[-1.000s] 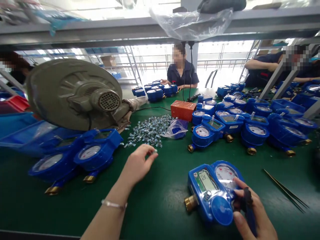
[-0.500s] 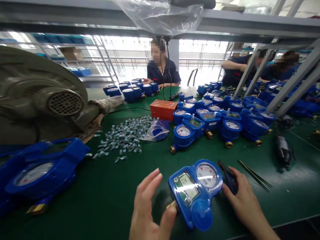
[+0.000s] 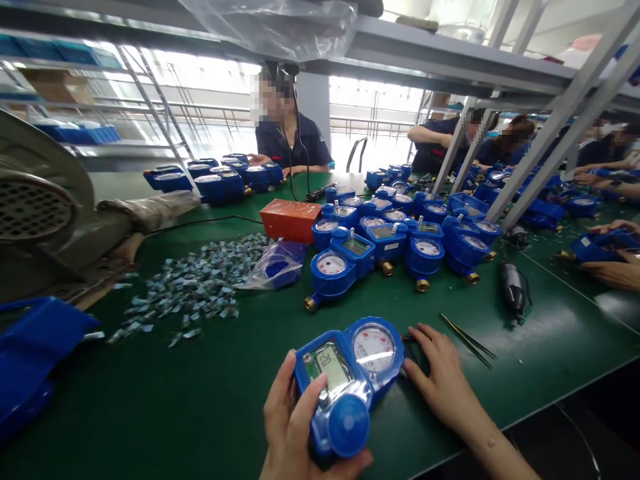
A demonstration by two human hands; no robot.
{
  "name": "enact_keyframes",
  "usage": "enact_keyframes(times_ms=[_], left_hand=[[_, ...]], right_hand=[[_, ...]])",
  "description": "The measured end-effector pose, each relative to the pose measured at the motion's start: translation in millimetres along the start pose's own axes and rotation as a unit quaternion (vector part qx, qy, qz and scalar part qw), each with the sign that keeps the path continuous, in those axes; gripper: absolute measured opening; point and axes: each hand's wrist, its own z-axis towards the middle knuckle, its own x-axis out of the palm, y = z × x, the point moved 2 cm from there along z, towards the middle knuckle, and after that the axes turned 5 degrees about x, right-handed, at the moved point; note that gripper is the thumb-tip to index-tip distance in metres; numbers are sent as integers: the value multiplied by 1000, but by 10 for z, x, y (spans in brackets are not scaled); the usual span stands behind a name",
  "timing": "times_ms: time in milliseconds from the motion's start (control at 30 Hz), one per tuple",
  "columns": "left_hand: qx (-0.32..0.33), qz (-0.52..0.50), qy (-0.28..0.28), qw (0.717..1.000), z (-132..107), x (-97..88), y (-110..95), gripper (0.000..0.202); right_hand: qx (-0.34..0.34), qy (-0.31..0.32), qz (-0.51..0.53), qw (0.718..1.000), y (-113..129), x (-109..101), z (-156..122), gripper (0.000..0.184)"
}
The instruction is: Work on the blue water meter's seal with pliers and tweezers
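I find the left hand's grip (image 3: 293,427) wrapped round the blue meter (image 3: 350,381) over the desk (image 3: 200,407); whether the right hand's grip (image 3: 443,380), beside it, pinches anything I cannot tell. Display (image 3: 333,365) and dial (image 3: 374,348) are in place; the piece being apart from the grouped meters (image 3: 390,248), I judge its handling incomplete.

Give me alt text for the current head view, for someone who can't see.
A person's left hand holds a blue meter with a round dial and a display over a green table, the right hand close beside the meter, near gold tweezers. Beyond are small parts in a pile, an orange box, more meters and a co-worker.
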Motion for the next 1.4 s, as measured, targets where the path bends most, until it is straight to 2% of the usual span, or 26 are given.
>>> enact_keyframes(times_ms=[100,200,300,400,600,733,833,933,1100,1200,1300,1400], left_hand=[[-12,-25,41,999,69,-57,82,67],[-18,-64,75,995,118,-100,145,71],[-7,-86,76,993,133,-112,165,75],[-4,-88,71,994,122,-106,166,79],[-2,-90,103,991,73,-142,178,90],[-20,-97,98,990,57,-155,143,90],[-56,-91,60,992,40,-86,55,86],[-77,-64,-2,995,-1,69,-74,82],[-44,27,-90,995,-16,365,-241,74],[-34,44,-117,992,24,441,-255,75],[-44,6,-101,994,18,404,-237,81],[-51,-33,-77,995,-83,259,-228,85]], right_hand=[[13,-38,-21,999,-293,-82,84,42],[57,-67,-67,994,-713,-167,137,43],[66,-30,-107,992,-1035,-203,120,44],[61,9,-132,989,-1182,-196,75,40],[71,51,-146,985,-1283,-175,86,39],[87,61,-133,985,-1354,-231,88,44],[96,73,-126,985,-1382,-271,62,46],[100,80,-126,984,-1375,-282,46,46],[103,80,-128,983,-1334,-249,62,44],[108,83,-120,983,-1318,-236,65,43],[130,73,-101,984,-1323,-265,42,47],[146,57,-55,986,-1339,-323,-21,50]])
